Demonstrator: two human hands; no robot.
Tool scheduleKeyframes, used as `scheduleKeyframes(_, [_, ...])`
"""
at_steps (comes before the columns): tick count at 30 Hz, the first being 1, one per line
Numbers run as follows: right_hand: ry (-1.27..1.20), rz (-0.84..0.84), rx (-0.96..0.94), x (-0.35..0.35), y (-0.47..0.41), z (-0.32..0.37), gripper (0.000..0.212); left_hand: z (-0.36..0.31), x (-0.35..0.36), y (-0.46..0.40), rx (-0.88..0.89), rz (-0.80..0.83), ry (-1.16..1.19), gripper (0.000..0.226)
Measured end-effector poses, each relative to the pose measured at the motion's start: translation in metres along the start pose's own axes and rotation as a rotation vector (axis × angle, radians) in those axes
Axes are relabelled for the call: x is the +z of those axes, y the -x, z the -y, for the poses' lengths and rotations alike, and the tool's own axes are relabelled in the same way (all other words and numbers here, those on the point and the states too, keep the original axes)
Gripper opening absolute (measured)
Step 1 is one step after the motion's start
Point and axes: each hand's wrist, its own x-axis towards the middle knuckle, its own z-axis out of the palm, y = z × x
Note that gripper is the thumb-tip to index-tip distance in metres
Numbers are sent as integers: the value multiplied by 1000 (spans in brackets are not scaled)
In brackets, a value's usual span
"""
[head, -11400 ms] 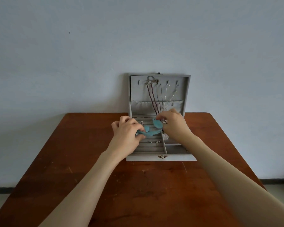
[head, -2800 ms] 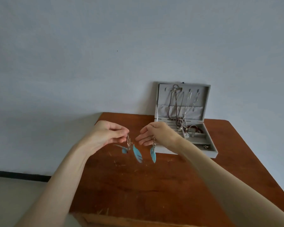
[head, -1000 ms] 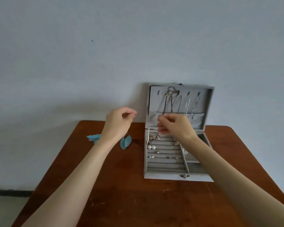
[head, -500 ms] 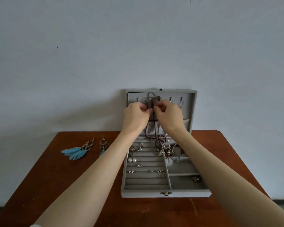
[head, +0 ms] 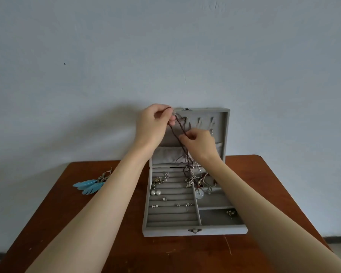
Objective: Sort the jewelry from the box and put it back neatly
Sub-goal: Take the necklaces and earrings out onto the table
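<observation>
A grey jewelry box (head: pixel 193 231) stands open on the wooden table (head: pixel 126 249), its lid upright against the wall. My left hand (head: pixel 153 125) pinches the top of a dark braided cord necklace (head: pixel 177 133) at the lid's upper left corner. My right hand (head: pixel 200 143) pinches the same cord lower down, in front of the lid. The cord hangs into a tangle of chains and bracelets (head: pixel 197 179) in the tray. Pearl studs (head: pixel 155 192), small earrings and a pale ring pendant (head: pixel 199 194) lie in the compartments.
Blue feather earrings (head: pixel 90 185) lie on the table left of the box, partly behind my left forearm. The box sits near the table's far edge by a pale wall. Bare wood stretches in front of the box and to its right.
Both hands have come apart along the cord: the left rose to the lid's upper left corner, the right dropped lower, and the dark necklace is off its hook.
</observation>
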Motion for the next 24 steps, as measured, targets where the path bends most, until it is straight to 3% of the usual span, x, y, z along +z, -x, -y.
scheduleKeyframes(7, [-34, 11, 86, -27, 34, -12, 30, -25, -30, 32, 18, -53, 243, 11])
scheduleKeyframes(16, [61, -78, 46, -51, 59, -20, 34, -45, -69, 61, 19, -174, 211, 11])
scheduleKeyframes(19, [-195, -17, 87, -59, 72, -4, 33, -46, -78, 73, -69, -140, 218, 12])
scheduleKeyframes(22, [-725, 193, 284, -68, 82, 5, 34, -42, -88, 85, -231, -142, 358, 13])
scheduleKeyframes(24, [-926, 313, 372, -74, 87, 3, 32, -36, -97, 92, -318, -160, 440, 12])
